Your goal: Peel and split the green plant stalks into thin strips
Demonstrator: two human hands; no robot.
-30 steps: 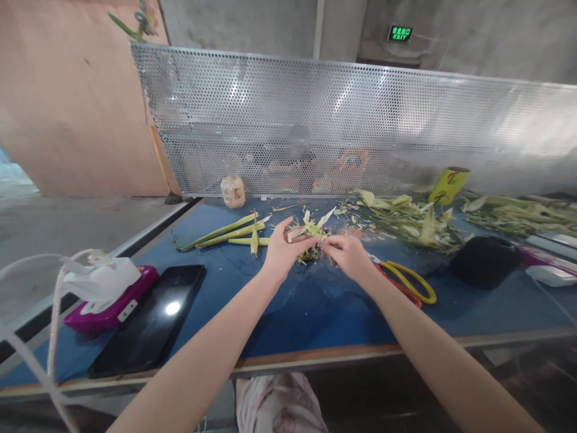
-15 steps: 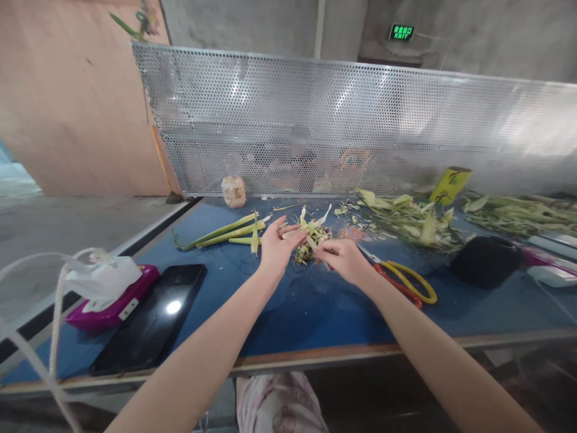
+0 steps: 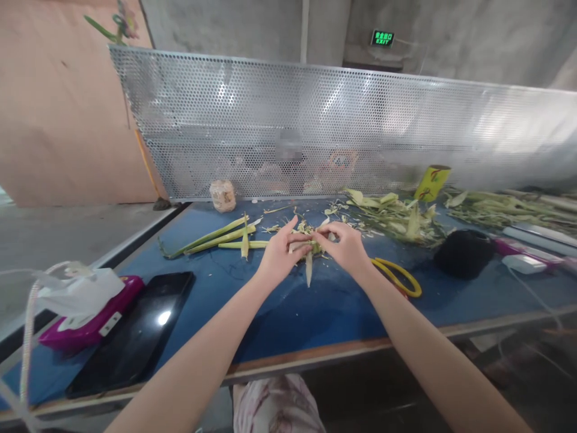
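My left hand (image 3: 280, 257) and my right hand (image 3: 345, 248) meet over the middle of the blue table (image 3: 315, 307). Both pinch a small bunch of pale green leaf strips (image 3: 305, 248); one strip (image 3: 309, 273) hangs down from it towards me. Small leaf scraps (image 3: 303, 228) lie on the table just behind the hands. Yellow-handled scissors (image 3: 399, 276) lie right of my right wrist, partly hidden by it.
Long green stalks (image 3: 211, 237) lie at the left. A pile of leaves (image 3: 396, 213) and a yellow cup (image 3: 430, 183) stand at the back right, a black ball (image 3: 462, 254) nearer. A black tablet (image 3: 135, 328) and a pink tissue box (image 3: 85, 313) sit front left. A perforated metal screen (image 3: 315, 126) closes the back.
Both hands have come closer together on the leaf bunch, and a strip now hangs down from it. The camera has shifted slightly right and up.
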